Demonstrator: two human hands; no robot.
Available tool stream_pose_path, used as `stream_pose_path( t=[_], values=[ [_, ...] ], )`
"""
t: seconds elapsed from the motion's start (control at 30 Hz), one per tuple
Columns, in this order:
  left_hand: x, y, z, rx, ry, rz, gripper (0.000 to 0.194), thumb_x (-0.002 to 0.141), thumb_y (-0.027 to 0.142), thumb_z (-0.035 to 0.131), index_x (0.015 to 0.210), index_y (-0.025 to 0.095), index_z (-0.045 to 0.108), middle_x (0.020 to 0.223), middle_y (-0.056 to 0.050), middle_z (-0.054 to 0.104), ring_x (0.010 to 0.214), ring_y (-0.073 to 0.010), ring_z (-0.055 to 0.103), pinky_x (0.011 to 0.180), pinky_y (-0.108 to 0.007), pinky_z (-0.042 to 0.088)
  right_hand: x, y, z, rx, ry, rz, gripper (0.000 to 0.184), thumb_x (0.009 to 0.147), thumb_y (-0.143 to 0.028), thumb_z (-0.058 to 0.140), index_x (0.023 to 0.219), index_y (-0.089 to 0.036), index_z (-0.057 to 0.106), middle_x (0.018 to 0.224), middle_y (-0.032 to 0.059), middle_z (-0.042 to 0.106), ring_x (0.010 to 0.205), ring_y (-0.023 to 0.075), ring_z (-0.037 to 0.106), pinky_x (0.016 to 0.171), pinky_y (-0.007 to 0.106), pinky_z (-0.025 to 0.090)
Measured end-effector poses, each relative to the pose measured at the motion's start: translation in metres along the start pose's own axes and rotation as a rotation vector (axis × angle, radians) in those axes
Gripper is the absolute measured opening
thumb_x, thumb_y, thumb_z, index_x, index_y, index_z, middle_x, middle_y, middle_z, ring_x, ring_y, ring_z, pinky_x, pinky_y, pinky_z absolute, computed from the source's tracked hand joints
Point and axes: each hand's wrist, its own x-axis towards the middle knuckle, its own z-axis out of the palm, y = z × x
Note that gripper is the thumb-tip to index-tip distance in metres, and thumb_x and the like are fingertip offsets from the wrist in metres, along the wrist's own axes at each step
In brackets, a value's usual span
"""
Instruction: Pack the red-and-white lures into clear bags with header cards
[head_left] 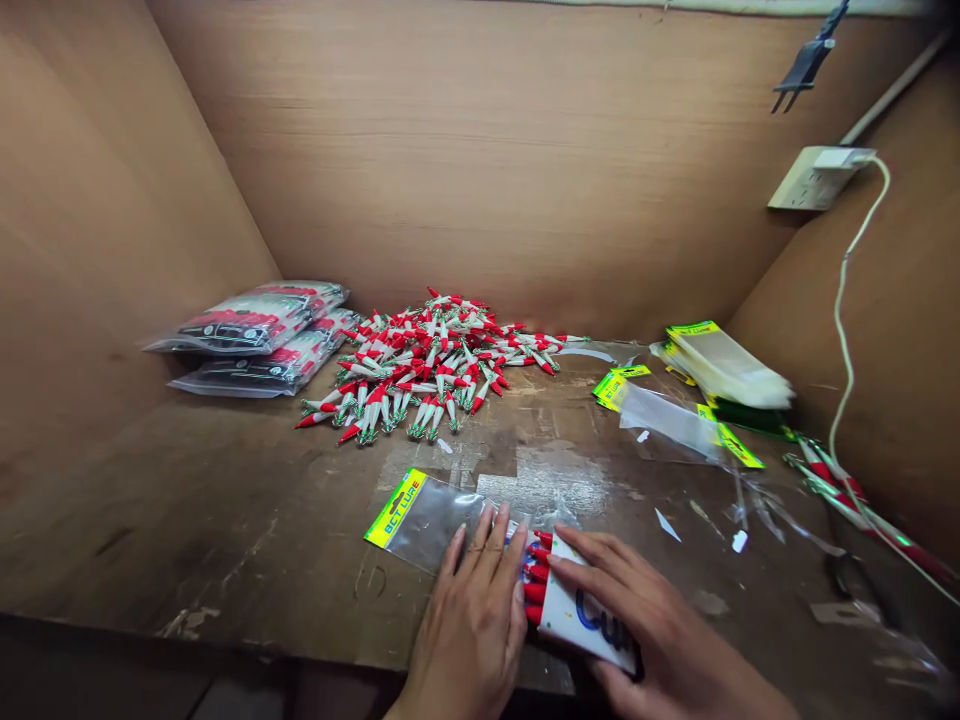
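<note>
A clear plastic bag (450, 505) with a yellow-green "BCT LURE" header lies near the table's front edge. My left hand (480, 590) rests on the bag's right part, its fingers stretched out flat. Right beside it, my right hand (637, 600) grips a white holder (574, 615) with blue lettering, fingers over the top and thumb at the lower edge. Several red lure tips (535, 590) stick out of the holder's left end, towards the bag. My left hand partly covers the bag's mouth, so I cannot tell whether the tips are inside it.
Behind lies a heap of red-and-white squid lures (435, 365). Filled bags (262, 330) are stacked at the left. Flat bags (667, 415) and a bag stack (727, 370) lie at the right, near loose lures (832, 475), plastic scraps and a hanging white cable (844, 330).
</note>
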Motion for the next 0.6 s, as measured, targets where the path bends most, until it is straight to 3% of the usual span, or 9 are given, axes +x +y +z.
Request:
stream_pose_path(
  t=[0.27, 0.37, 0.6],
  values=[
    [-0.003, 0.001, 0.003, -0.003, -0.005, -0.053, 0.069, 0.097, 0.016, 0.042, 0.160, 0.024, 0.016, 0.163, -0.009, 0.025, 0.149, -0.0310, 0.026, 0.114, -0.056, 0.037, 0.008, 0.000, 0.020, 0.006, 0.077, -0.019, 0.092, 0.068, -0.012, 0.055, 0.156, -0.027, 0.032, 0.163, 0.0062, 0.027, 0.148, 0.0316, 0.028, 0.119, 0.054, 0.029],
    [-0.004, 0.001, 0.004, -0.009, -0.022, -0.073, 0.072, 0.095, 0.017, 0.045, 0.160, 0.026, 0.015, 0.163, -0.008, 0.026, 0.149, -0.0322, 0.026, 0.114, -0.058, 0.036, 0.003, 0.001, 0.016, -0.015, 0.111, -0.040, 0.089, 0.069, -0.011, 0.055, 0.154, -0.027, 0.035, 0.162, 0.0071, 0.029, 0.147, 0.0317, 0.031, 0.118, 0.053, 0.031],
    [-0.001, 0.003, -0.005, -0.099, -0.015, -0.025, 0.072, 0.096, 0.015, 0.045, 0.160, 0.029, 0.016, 0.162, -0.006, 0.029, 0.148, -0.0302, 0.029, 0.115, -0.055, 0.037, -0.004, 0.007, 0.004, 0.010, 0.027, -0.090, 0.091, 0.065, -0.013, 0.056, 0.153, -0.028, 0.038, 0.159, 0.0067, 0.036, 0.145, 0.0321, 0.035, 0.118, 0.053, 0.031]
  ],
)
